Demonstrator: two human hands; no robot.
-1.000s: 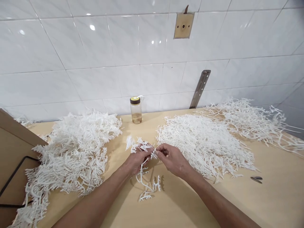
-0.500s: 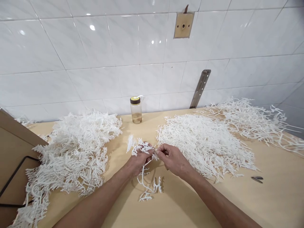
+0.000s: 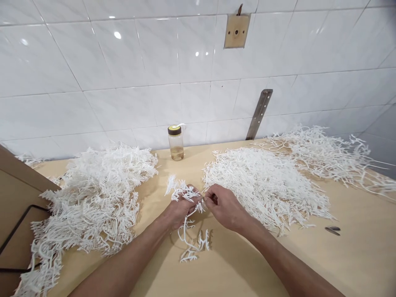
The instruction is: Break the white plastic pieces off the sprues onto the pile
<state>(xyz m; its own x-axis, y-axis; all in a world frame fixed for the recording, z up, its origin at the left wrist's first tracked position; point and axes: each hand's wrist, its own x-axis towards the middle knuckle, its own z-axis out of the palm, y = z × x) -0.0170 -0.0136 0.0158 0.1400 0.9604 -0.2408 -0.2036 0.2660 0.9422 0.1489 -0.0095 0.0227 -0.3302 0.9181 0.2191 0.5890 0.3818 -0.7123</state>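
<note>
My left hand (image 3: 177, 212) is closed around a white plastic branch (image 3: 192, 247), whose curved stem and forked twigs hang below the fingers over the table. Feathery white sprigs (image 3: 182, 192) stick out above the same hand. Close beside it, my right hand (image 3: 225, 207) pinches thumb and forefinger together at the tip of the held branch; whatever small piece is between them is too small to make out. To the right lies a heap of short white plastic sprigs (image 3: 266, 185). A pile of fuller white branches (image 3: 102, 198) spreads out on the left.
A bottle with a dark and yellow lid (image 3: 176, 144) stands near the tiled wall. Bare white stems (image 3: 331, 152) lie at the back right. Small snips (image 3: 333, 230) rest on the right of the table. A brown box-like panel (image 3: 21, 194) borders the left side.
The view has shifted very slightly. Both hands stay together at almost the same place, with the right fingertips moved marginally against the branch.
</note>
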